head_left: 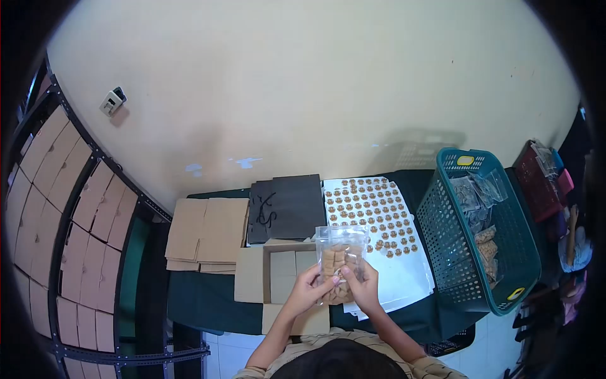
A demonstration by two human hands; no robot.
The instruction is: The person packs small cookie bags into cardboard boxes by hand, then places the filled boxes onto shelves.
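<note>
Between my two hands is a clear zip pouch (334, 252) filled with small light-brown pieces, its sealed top edge pointing away from me. My left hand (307, 292) grips the pouch's left side, and my right hand (364, 287) grips its right side. Both thumbs press on the front near the middle, by what looks like a small round sticker partly hidden under them. Just left of the pouch stands an open cardboard box (251, 275) with its flaps folded out. Behind and to the right lies a white sheet of round brown stickers (396, 281).
Flat cardboard pieces (221, 230) are stacked at the table's left. Beside them, black sheets (293, 205) carry black cords (264, 211). A green basket (451, 252) holding several filled pouches stands on the right. Shelving with boxes (88, 265) rises at the left, against the wall (303, 82).
</note>
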